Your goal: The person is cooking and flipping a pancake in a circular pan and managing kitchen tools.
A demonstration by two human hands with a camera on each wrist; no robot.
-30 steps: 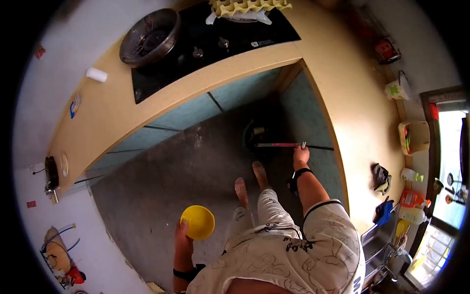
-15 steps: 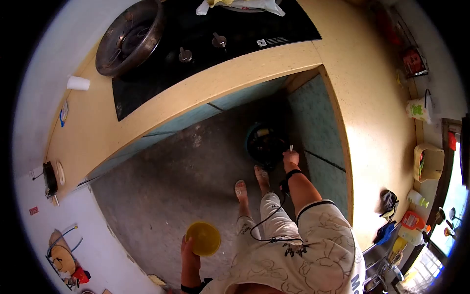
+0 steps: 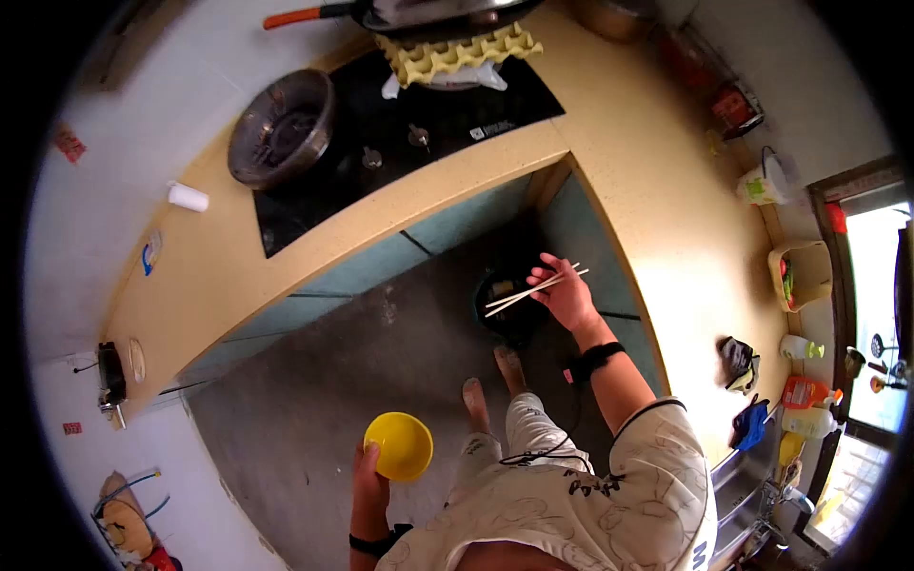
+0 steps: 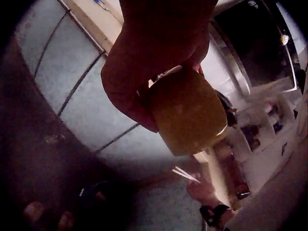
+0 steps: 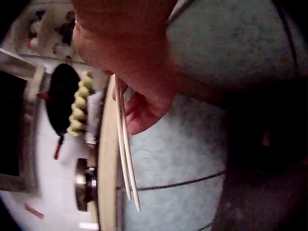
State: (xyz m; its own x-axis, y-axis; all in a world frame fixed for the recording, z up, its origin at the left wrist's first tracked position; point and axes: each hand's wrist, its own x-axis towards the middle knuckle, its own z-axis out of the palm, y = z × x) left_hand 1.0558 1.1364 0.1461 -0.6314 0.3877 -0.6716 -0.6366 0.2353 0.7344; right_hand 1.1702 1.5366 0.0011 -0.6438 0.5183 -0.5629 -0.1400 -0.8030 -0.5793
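Note:
My left hand [image 3: 369,468] grips a yellow bowl [image 3: 403,449] at its rim, low in front of the body. In the head view the bowl's open side faces up, and its inside looks bare. The left wrist view shows the outside of the same bowl [image 4: 187,113] from close by. A pair of pale chopsticks [image 3: 514,302] lies across my right hand [image 3: 569,303], held between thumb and fingers. Their tips point left, and in the right wrist view the sticks [image 5: 126,161] run nearly parallel. Beneath that hand, a round dark bin [image 3: 479,306] stands on the floor.
A worktop [image 3: 657,190] wraps around the left, front and right. On it are a black hob [image 3: 352,114] with a large metal ring [image 3: 283,128], a yellow egg tray [image 3: 462,57] and a white cup [image 3: 188,197]. A basket [image 3: 804,276] and several bottles stand at right.
A long reddish strip stretched from my right hand toward the bin; it no longer shows. The right hand has lifted and turned, bringing the chopsticks into full view. My left hand still holds the bowl.

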